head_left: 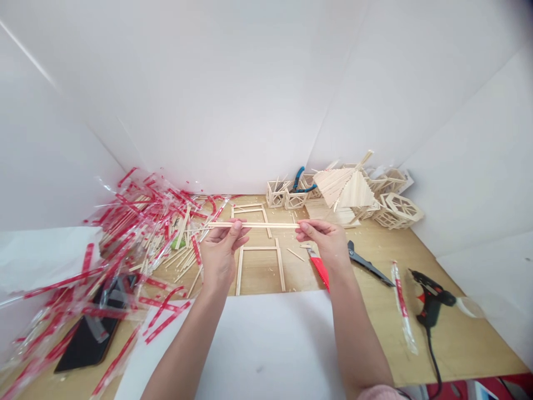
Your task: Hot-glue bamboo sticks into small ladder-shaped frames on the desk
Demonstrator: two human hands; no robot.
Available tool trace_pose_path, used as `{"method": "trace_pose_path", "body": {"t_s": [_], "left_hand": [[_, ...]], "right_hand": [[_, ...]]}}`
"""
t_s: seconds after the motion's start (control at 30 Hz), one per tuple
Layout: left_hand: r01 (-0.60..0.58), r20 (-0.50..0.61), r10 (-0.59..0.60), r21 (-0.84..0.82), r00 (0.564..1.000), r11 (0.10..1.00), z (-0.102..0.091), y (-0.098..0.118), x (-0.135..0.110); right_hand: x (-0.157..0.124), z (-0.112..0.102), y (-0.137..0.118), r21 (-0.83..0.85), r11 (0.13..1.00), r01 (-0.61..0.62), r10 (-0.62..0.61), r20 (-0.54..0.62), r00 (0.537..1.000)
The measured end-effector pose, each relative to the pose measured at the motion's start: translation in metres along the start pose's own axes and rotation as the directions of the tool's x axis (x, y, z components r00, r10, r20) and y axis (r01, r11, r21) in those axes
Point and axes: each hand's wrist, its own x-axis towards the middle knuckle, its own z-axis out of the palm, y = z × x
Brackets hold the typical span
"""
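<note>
A pair of thin wooden chopsticks (266,225) is held level in the air, side by side, between my two hands. My left hand (222,247) pinches their left part between thumb and fingers. At the right end, my right hand (327,239) pinches the tips the same way. On the table beyond lies a stick frame (266,215), partly hidden behind the chopsticks. Nearer to me is a second stick frame (260,248), with two long sides and a crossbar. A red-handled cutter (320,271) lies beside my right wrist, partly covered by it.
Red-and-clear wrappers (125,239) and loose sticks pile up at left, partly over a black phone (89,344). Stick-built models (343,186) and blue-handled pliers (298,180) stand at the back right. A glue gun (431,300) with a cord lies right. White paper (270,339) lies in front.
</note>
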Motion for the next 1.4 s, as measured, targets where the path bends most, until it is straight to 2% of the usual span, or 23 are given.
{"method": "trace_pose_path", "body": {"t_s": [0.13,0.27,0.4,0.47,0.53,0.6,0.67,0.7,0.77,0.8,0.87,0.93,1.03,1.13,1.27,1.4], "left_hand": [[0.033,0.048,-0.035,0.04,0.998,0.999,-0.008,-0.012,0.014],[0.169,0.086,-0.179,0.117,0.98,0.979,-0.023,-0.039,0.038],[0.329,0.098,-0.349,0.18,0.932,0.927,-0.048,-0.06,0.066],[0.346,0.082,-0.374,0.24,0.924,0.907,-0.065,-0.063,0.08],[0.292,0.076,-0.339,0.356,0.938,0.888,-0.082,-0.061,0.091],[0.165,0.095,-0.26,0.557,0.961,0.814,-0.095,-0.057,0.099],[-0.062,0.17,-0.108,0.765,0.98,0.642,-0.099,-0.054,0.102],[-0.197,0.247,-0.023,0.823,0.969,0.532,-0.098,-0.053,0.102],[-0.444,0.449,0.075,0.823,0.891,0.354,-0.09,-0.054,0.098],[-0.538,0.542,0.079,0.785,0.837,0.307,-0.084,-0.055,0.095],[-0.638,0.657,0.023,0.722,0.753,0.269,-0.073,-0.059,0.088],[-0.655,0.684,-0.056,0.716,0.727,0.241,-0.066,-0.063,0.082],[-0.599,0.628,-0.138,0.775,0.766,0.201,-0.068,-0.067,0.079],[-0.527,0.57,-0.198,0.818,0.798,0.23,-0.075,-0.068,0.083],[-0.491,0.553,-0.229,0.826,0.801,0.278,-0.078,-0.071,0.087],[-0.484,0.54,-0.234,0.837,0.809,0.256,-0.079,-0.073,0.089]], "right_hand": [[0.012,-0.005,0.016,-0.005,0.999,-0.033,0.033,0.025,0.999],[0.033,-0.008,0.057,-0.014,0.988,-0.155,0.156,0.083,0.984],[0.045,-0.004,0.097,-0.038,0.967,-0.251,0.253,0.07,0.965],[0.048,-0.002,0.11,-0.052,0.957,-0.284,0.287,0.075,0.955],[0.05,-0.002,0.119,-0.059,0.951,-0.305,0.309,0.079,0.948],[0.052,-0.003,0.125,-0.06,0.947,-0.317,0.321,0.083,0.943],[0.053,-0.003,0.13,-0.054,0.944,-0.325,0.329,0.085,0.94],[0.054,-0.002,0.131,-0.049,0.943,-0.328,0.331,0.085,0.94],[0.054,-0.001,0.134,-0.043,0.942,-0.332,0.335,0.088,0.938],[0.054,-0.001,0.134,-0.039,0.942,-0.334,0.336,0.091,0.938],[0.054,0.0,0.135,-0.024,0.943,-0.332,0.333,0.1,0.938],[0.054,0.0,0.136,-0.012,0.945,-0.327,0.326,0.109,0.939],[0.055,-0.001,0.138,-0.025,0.947,-0.319,0.32,0.111,0.941],[0.056,-0.001,0.143,-0.053,0.948,-0.315,0.319,0.108,0.942],[0.056,-0.002,0.149,-0.109,0.95,-0.293,0.306,0.121,0.944],[0.059,-0.007,0.154,-0.193,0.954,-0.228,0.252,0.107,0.962]]}}
